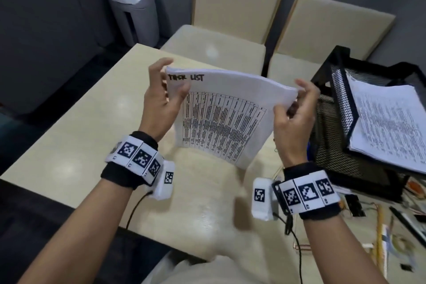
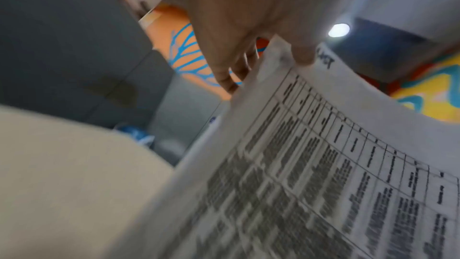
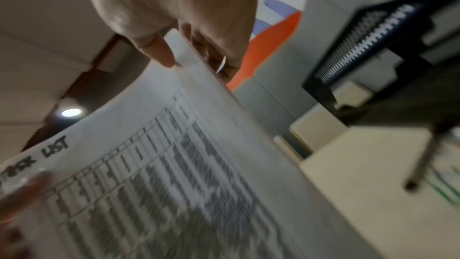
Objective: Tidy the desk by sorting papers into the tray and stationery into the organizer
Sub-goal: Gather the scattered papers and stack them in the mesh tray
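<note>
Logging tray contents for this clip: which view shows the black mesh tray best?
The head view: the black mesh tray shows at the right with papers already in it. The right wrist view shows only a blurred corner; the left wrist view shows none of it.

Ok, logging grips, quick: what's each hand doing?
Left hand: pinching the paper stack at its top left corner.
Right hand: pinching its top right corner.

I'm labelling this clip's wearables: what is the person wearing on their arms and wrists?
The forearms are bare, with no sleeves. The left wrist band and right wrist band are black fabric cuffs, each wrapped with white panels printed with black square code markers. A small white box with another marker sits inside each wrist, trailing a thin black cable.
</note>
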### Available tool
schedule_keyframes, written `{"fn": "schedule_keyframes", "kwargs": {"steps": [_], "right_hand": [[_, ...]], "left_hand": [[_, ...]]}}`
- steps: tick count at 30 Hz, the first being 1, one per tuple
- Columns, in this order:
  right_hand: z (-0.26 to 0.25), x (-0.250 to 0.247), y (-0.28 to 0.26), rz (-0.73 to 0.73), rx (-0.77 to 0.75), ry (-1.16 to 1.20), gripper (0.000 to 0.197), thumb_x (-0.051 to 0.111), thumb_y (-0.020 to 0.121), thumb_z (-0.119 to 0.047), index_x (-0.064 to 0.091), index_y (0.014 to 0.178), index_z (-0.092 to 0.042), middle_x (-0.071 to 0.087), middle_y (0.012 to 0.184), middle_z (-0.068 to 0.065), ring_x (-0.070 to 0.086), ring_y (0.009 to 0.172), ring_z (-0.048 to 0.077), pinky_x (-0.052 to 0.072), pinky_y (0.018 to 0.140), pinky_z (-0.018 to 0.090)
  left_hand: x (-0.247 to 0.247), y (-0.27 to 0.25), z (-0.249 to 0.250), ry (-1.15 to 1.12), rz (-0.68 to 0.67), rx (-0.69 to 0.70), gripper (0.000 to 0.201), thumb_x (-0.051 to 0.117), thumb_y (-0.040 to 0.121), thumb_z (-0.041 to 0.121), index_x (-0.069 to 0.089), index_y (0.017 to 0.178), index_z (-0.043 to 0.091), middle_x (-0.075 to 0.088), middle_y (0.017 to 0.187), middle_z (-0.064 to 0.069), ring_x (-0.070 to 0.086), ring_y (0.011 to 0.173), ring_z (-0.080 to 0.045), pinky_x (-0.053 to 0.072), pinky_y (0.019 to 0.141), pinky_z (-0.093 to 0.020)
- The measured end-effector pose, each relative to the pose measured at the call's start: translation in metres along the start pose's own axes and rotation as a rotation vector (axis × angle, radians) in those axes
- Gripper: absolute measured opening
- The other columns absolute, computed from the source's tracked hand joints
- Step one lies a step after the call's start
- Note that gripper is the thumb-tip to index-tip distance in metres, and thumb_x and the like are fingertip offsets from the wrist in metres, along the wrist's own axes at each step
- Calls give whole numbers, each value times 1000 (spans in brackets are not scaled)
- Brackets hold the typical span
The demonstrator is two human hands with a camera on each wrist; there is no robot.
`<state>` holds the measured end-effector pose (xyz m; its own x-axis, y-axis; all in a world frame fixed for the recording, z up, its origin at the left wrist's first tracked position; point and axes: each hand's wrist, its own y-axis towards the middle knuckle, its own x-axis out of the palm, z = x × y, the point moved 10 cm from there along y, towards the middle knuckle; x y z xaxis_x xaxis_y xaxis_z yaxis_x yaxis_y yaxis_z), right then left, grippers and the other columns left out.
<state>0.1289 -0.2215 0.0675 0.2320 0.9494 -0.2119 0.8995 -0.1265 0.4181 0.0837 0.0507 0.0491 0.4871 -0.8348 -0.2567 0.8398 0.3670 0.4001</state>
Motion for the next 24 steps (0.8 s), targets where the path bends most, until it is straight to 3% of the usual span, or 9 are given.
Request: {"fn": "schedule_keyframes", "kwargs": {"steps": [3, 5, 9, 11, 14, 17, 19, 21, 24], "right_hand": [[43, 24, -22, -115, 268, 142, 48, 39, 84, 13, 33, 123, -14, 56, 98, -6, 55, 72, -11, 43, 60, 2], [52, 30, -26, -132, 344, 162, 46, 34, 85, 15, 33, 125, -9, 54, 111, 2, 53, 82, -7, 44, 64, 0], [41, 8, -7, -29, 270, 256, 48, 33, 84, 17, 37, 108, -25, 53, 102, -6, 52, 87, 4, 45, 84, 21], [51, 5, -10, -41, 286, 283, 49, 34, 82, 18, 39, 98, -28, 53, 98, -8, 52, 90, 5, 47, 85, 27], [84, 21, -34, -179, 416, 145, 34, 34, 87, 15, 32, 100, -17, 50, 88, -8, 50, 83, 6, 47, 66, 11], [98, 15, -42, -209, 458, 58, 29, 31, 88, 13, 28, 103, -12, 47, 85, -11, 48, 79, 2, 42, 57, 0], [100, -2, -39, -199, 480, 45, 32, 31, 89, 12, 29, 107, -13, 49, 90, -14, 48, 79, -5, 43, 58, 1], [110, -21, -37, -215, 533, -4, 33, 30, 90, 9, 32, 117, -11, 54, 101, -8, 53, 81, 2, 46, 61, 7], [141, -54, -44, -309, 622, -148, 48, 30, 91, 1, 30, 136, -12, 46, 135, 8, 52, 108, 24, 44, 91, 29]], "left_hand": [[40, -22, -41, -112, -262, -320, 70, 59, 68, 59, 44, 118, 13, 62, 106, -5, 60, 91, -8, 55, 88, -37], [45, -25, -39, -71, -301, -313, 64, 55, 73, 52, 52, 112, 1, 58, 102, -18, 55, 92, -21, 48, 87, -48], [37, -16, -15, -201, -294, -280, 33, 57, 89, 18, 57, 114, -4, 60, 111, -26, 59, 100, -31, 53, 86, -38], [42, -27, -20, -222, -356, -325, 26, 66, 81, 12, 62, 107, 9, 66, 109, -14, 63, 98, -21, 55, 85, -32], [65, -64, -52, -176, -491, -443, 37, 71, 73, 14, 58, 103, 31, 65, 105, 9, 63, 96, -5, 56, 85, -25], [74, -80, -64, -123, -451, -476, 25, 64, 81, 21, 55, 102, 31, 61, 102, 12, 58, 99, -10, 50, 90, -34], [78, -76, -58, -82, -391, -480, 11, 56, 87, 31, 53, 97, 25, 59, 93, 6, 58, 91, -14, 48, 83, -29], [90, -72, -47, 2, -363, -461, 21, 52, 94, 32, 49, 78, 18, 50, 73, -1, 49, 69, -16, 43, 69, -29], [130, -84, -44, 21, -414, -533, 24, 49, 95, 23, 45, 74, 12, 40, 67, -3, 40, 61, -16, 37, 62, -28]]}}
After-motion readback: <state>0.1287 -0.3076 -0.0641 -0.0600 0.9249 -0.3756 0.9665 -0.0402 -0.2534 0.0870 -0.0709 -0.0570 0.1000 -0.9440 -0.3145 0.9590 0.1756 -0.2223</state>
